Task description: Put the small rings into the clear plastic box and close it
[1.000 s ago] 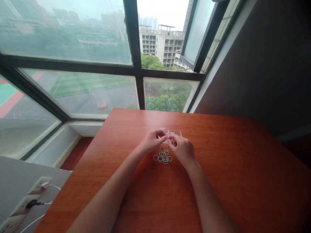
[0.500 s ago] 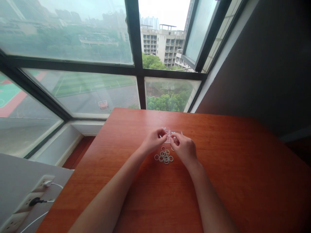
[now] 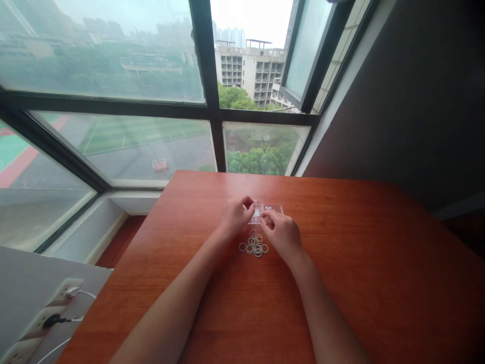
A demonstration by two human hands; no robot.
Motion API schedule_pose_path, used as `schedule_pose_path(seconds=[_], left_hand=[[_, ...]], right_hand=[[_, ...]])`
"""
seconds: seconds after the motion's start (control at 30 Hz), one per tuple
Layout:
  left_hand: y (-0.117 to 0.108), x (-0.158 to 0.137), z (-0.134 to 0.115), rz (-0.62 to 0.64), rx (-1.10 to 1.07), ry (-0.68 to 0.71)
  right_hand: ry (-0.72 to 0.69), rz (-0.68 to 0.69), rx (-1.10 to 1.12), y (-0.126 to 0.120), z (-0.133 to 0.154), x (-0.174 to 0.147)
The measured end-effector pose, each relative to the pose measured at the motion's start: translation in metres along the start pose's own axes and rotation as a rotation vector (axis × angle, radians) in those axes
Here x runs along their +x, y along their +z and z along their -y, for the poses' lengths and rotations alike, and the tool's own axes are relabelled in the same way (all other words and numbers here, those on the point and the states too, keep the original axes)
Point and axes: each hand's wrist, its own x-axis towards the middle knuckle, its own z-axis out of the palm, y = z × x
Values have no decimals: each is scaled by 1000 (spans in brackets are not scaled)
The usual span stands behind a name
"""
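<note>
A clear plastic box (image 3: 278, 209) sits on the table behind and between my hands, partly covered by them. My left hand (image 3: 237, 216) is at its left side, thumb and forefinger pinched together. Beside those fingertips a small pale ring (image 3: 257, 202) shows; whether they grip it I cannot tell. My right hand (image 3: 283, 230) is at the front right of the box with its fingers closed in a pinch, and what they hold is hidden. Just in front of the box lies a loose pile of several pale metallic-looking rings (image 3: 252, 241), some overlapping.
The reddish-brown wooden table (image 3: 379, 263) spreads out on both sides. Dark-framed windows (image 3: 215, 111) stand behind it. At the lower left, wall sockets (image 3: 53, 314) hold plugs with white cables. A dark wall (image 3: 409, 101) rises at the right.
My hands have come slightly apart at the fingertips, the right one shifting a little left and toward me. The view has turned slightly. The pile of rings looks much the same.
</note>
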Motion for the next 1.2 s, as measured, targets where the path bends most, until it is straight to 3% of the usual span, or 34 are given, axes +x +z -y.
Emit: schedule_pose_path(seconds=[0.3, 0.57, 0.77, 0.93, 1.2], left_hand=[[-13, -2, 12, -4, -7, -2], [-20, -5, 14, -5, -52, -23], [-21, -5, 11, 19, -68, -40], [-20, -5, 10, 30, -77, -30], [-19, -7, 10, 49, -105, 4]], right_hand=[[-18, 150, -23, -1, 5, 0], [-120, 356, -63, -1, 12, -5], [-93, 445, -159, -2, 14, -4], [-59, 482, -234, -4, 15, -2], [-54, 430, -211, 0, 14, -3]])
